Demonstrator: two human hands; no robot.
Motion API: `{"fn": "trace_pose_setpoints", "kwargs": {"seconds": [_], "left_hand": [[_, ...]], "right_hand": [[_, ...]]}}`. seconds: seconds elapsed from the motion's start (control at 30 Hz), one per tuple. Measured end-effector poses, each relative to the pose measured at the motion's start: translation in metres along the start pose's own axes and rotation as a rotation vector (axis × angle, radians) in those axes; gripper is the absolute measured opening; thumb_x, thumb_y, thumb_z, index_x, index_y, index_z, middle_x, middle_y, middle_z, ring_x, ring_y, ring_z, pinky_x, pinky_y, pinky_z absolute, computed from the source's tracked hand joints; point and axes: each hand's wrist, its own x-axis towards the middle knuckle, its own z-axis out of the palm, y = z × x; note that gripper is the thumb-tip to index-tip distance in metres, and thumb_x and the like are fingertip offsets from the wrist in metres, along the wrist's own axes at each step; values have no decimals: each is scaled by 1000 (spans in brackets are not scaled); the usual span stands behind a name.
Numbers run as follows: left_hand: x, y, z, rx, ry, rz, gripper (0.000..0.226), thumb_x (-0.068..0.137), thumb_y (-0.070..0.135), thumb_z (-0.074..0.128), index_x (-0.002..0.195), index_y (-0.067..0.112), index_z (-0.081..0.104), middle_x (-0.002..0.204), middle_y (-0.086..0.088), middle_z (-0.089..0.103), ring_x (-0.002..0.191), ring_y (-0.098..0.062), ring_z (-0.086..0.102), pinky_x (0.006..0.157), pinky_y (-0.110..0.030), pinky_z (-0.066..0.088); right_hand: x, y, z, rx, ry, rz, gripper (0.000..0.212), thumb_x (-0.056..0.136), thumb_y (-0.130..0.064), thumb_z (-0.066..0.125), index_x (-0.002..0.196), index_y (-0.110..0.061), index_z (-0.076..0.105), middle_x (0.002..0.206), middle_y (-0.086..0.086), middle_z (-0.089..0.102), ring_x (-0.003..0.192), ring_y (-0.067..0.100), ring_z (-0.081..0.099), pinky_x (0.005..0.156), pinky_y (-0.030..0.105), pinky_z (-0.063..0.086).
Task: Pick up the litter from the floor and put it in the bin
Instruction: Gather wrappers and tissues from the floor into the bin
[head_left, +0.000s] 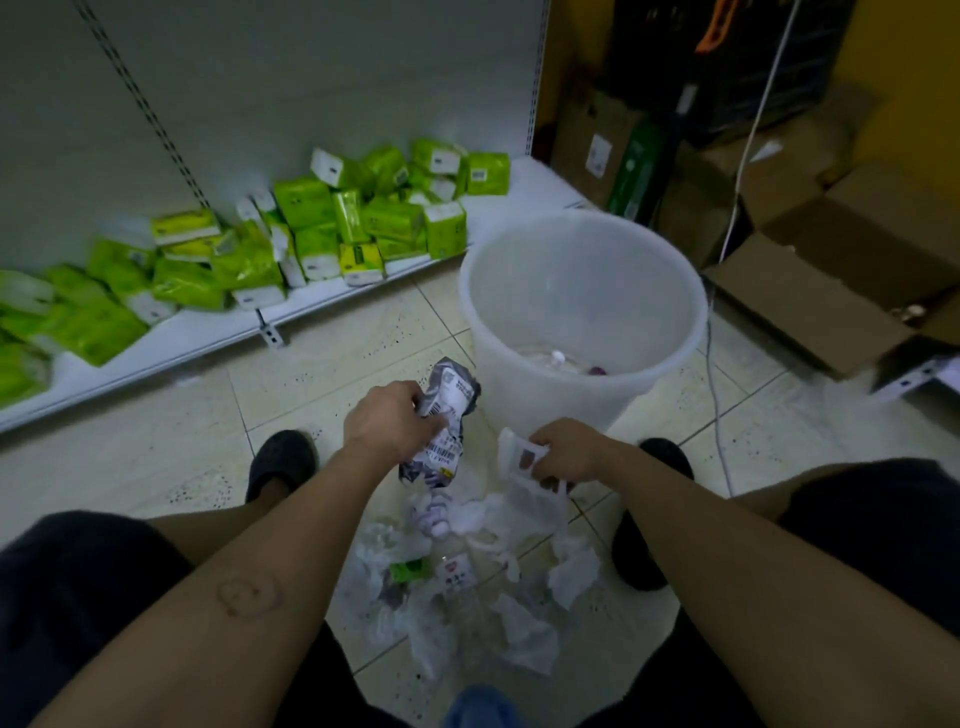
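A white plastic bin (582, 291) stands on the tiled floor ahead of me, with a few items in its bottom. My left hand (392, 421) is shut on a crumpled grey-and-white printed wrapper (447, 410), lifted just left of the bin's base. My right hand (563, 449) grips a thin white plastic bag (519, 457) that trails down to the floor. Between my feet lies a heap of litter (467, 577): crumpled white tissues, clear film, a green scrap and a labelled packet.
A low white shelf (171, 338) at the left carries several green tissue packs (311, 228). Cardboard boxes (831, 270) are stacked at the right, and a white cable (719, 395) runs down beside the bin. My dark slippers (280, 460) flank the litter.
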Motion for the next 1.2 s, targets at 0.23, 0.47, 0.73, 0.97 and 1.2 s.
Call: {"fn": "trace_pose_setpoints", "kwargs": {"seconds": [0.23, 0.47, 0.73, 0.97, 1.2], "left_hand": [[-23, 10, -11, 14, 33, 15, 30, 79, 50, 67, 86, 23, 59, 87, -4, 66, 77, -25, 63, 65, -32, 50], [-24, 7, -8, 13, 29, 5, 29, 79, 51, 66, 83, 23, 58, 85, -3, 65, 77, -25, 62, 62, -29, 45], [-9, -6, 18, 13, -41, -5, 32, 80, 52, 66, 76, 24, 51, 79, -3, 60, 73, -25, 59, 57, -29, 38], [3, -22, 43, 18, -119, -23, 32, 80, 51, 66, 74, 25, 48, 74, -1, 56, 72, -24, 56, 58, -28, 36], [8, -25, 52, -14, -158, -17, 41, 81, 50, 66, 63, 26, 38, 65, 4, 48, 70, -24, 53, 57, -28, 34]], "right_hand": [[-14, 7, 22, 22, 86, 20, 14, 84, -18, 60, 76, -7, 61, 75, 14, 56, 57, 22, 51, 56, 23, 42], [-1, 11, 39, 136, 50, -2, 33, 89, 2, 54, 113, -15, 69, 101, 18, 70, 47, 12, 63, 40, 20, 49], [25, 29, 58, 345, 7, 1, 74, 86, 15, 49, 149, -15, 26, 153, 14, 28, 132, 33, 42, 74, 31, 53], [45, 36, 61, 374, 160, 144, 12, 83, -1, 60, 73, -9, 60, 69, 5, 55, 53, 8, 52, 47, 15, 49], [52, 36, 59, 535, 142, 166, 24, 68, 3, 78, 87, 5, 63, 86, 19, 62, 63, 20, 58, 58, 26, 51]]}}
